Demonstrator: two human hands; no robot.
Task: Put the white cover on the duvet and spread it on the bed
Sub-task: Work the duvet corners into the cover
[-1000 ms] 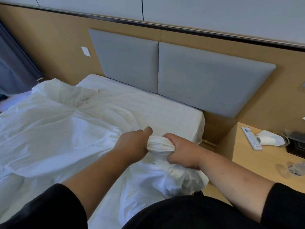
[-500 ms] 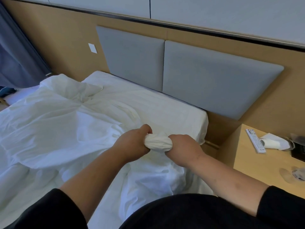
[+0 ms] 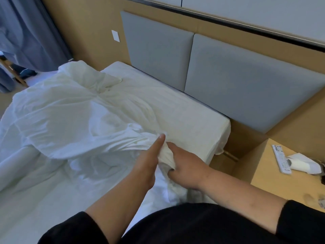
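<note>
Grey padded headboard (image 3: 228, 71), wooden nightstand (image 3: 274, 178)

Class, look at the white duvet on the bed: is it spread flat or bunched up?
Bunched up. The duvet lies in crumpled folds, and the right hand grips a gathered wad of it.

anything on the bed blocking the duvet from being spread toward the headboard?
Nothing visible. The sheet between the bunched duvet and the headboard is bare. The right hand grips the duvet corner; the left hand lies against it.
</note>
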